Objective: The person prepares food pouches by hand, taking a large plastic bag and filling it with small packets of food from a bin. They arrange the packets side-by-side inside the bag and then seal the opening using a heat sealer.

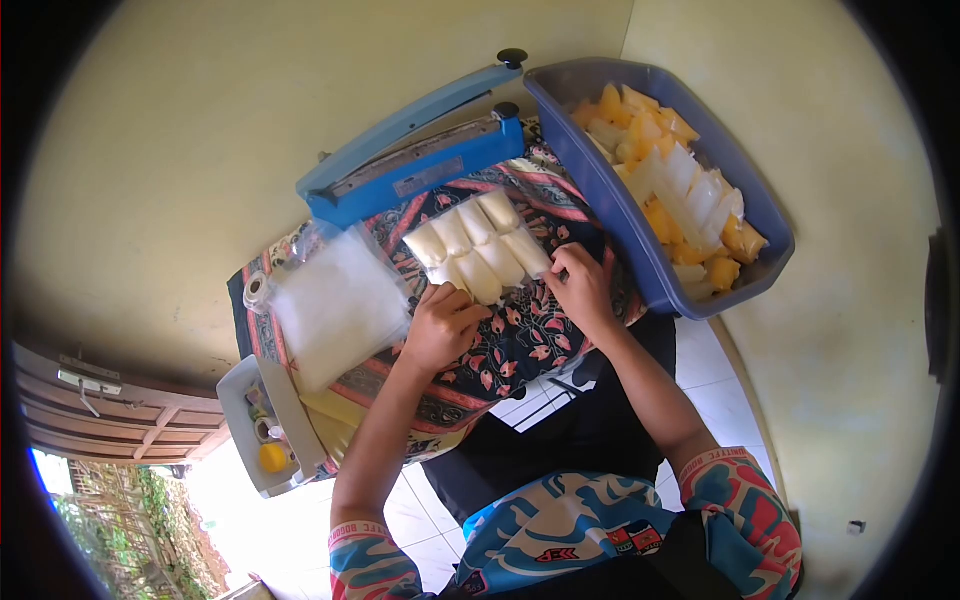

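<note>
locate the clear plastic bag of white rectangular blocks (pixel 478 248) at the middle of the dark patterned cloth (pixel 520 340), just in front of the blue metal heat sealer (pixel 420 172). count two rows of blocks inside, lying side by side, with the bag flat and angled across the cloth. note the sealer arm raised, well clear of its base.

find the left hand (pixel 440 325) at the near left end of the bag. read its fingers as curled tight and pressed together, knuckles up, pinching the near edge of the bag.

find the right hand (pixel 585 290) at the near right end of the bag. read its fingers as bent and close together, tips resting on the bag's corner. treat the thumb as hidden; cannot tell whether pinching or only pressing down.

to the right, touching the cloth edge, see the deep blue plastic tub (pixel 610 210), loaded with orange and white packed pieces (pixel 680 190). to the left of the left hand, see the stack of empty clear plastic sleeves (pixel 335 305), lying on the cloth. below that stack, off the cloth edge, see the small grey plastic tray (pixel 232 405) with small items, one round and yellow, the rest too small to identify.
</note>
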A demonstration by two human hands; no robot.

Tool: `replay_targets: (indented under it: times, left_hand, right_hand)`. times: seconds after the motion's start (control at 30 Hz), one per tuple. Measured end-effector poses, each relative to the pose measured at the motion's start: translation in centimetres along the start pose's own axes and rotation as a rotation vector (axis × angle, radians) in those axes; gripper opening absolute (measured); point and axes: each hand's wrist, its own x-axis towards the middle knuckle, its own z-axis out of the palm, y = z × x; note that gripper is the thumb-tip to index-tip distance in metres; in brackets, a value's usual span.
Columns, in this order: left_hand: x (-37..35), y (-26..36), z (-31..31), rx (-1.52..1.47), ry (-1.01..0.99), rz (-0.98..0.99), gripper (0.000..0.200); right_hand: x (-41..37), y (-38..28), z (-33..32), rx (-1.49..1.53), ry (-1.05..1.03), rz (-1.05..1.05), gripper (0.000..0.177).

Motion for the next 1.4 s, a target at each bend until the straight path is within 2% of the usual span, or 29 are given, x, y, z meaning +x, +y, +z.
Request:
replay_targets:
  times: [0.13,0.23,0.33,0.53,0.73,0.83,1.03,1.13,1.23,1.4]
  left_hand:
    - [0.0,0.0,0.0,0.004,-0.001,0.007,0.022]
    - [0.0,0.0,0.0,0.014,-0.008,0.006,0.022]
    - [0.1,0.1,0.0,0.025,-0.013,0.012,0.022]
    - [-0.1,-0.2,0.0,0.009,-0.063,0.015,0.026]
    - [0.7,1.4,0.0,0.240,0.061,-0.133,0.040]
    - [0.4,1.0,0.6,0.292,0.030,-0.190,0.034]
    - [-0.3,0.1,1.5,0.264,-0.016,-0.139,0.018]
    - [-0.4,0.2,1.5,0.256,-0.042,-0.086,0.019]
    - [-0.7,0.2,1.2,0.257,-0.062,-0.091,0.018]
    - [-0.8,0.9,0.1,0.349,-0.002,-0.273,0.036]
  right_hand:
    - [0.2,-0.1,-0.2,0.016,-0.086,0.041,0.019]
    - [1.1,-0.9,-0.6,0.240,0.009,-0.055,0.024]
    - [1.2,0.8,0.2,0.266,-0.037,-0.207,0.036]
    - [1.4,0.7,0.6,0.258,-0.114,-0.079,0.030]
    - [1.1,0.9,1.3,0.227,-0.051,-0.097,0.024]
    - [1.2,0.8,1.2,0.245,-0.043,-0.100,0.020]
    - [1.3,0.6,0.8,0.248,0.005,-0.099,0.014]
    - [1.3,0.7,0.9,0.263,0.002,-0.090,0.014]
    - [1.2,1.1,1.0,0.266,-0.023,-0.074,0.019]
    - [1.7,2.1,-0.2,0.408,-0.138,-0.073,0.033]
